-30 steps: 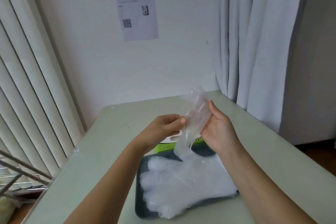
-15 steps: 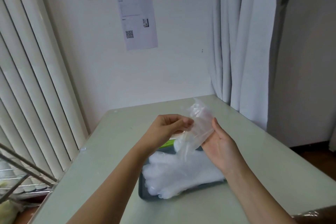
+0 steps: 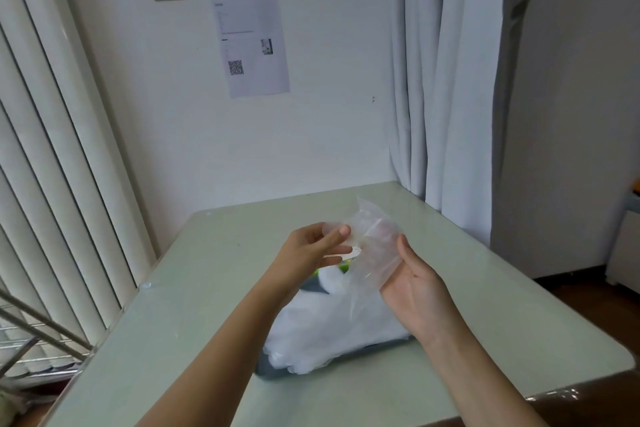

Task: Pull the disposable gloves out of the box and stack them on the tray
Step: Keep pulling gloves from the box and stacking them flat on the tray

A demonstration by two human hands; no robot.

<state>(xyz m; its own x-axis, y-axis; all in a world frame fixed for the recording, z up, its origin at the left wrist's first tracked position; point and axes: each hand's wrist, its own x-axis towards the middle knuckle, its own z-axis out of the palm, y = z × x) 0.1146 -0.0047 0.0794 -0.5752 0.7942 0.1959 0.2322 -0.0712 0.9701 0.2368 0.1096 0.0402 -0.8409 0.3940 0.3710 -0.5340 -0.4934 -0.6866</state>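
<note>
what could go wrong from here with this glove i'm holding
The thin glove, pinched by the left hand and resting against the right hand, might crumple or cling instead of lying flat. The stack reaches the tray near rim, so another glove could slide it onto the table.

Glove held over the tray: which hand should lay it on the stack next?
Left, probably: the left hand pinches the glove at its edge, while the right hand only lies open behind it. The stack on the tray sits just below.
</note>
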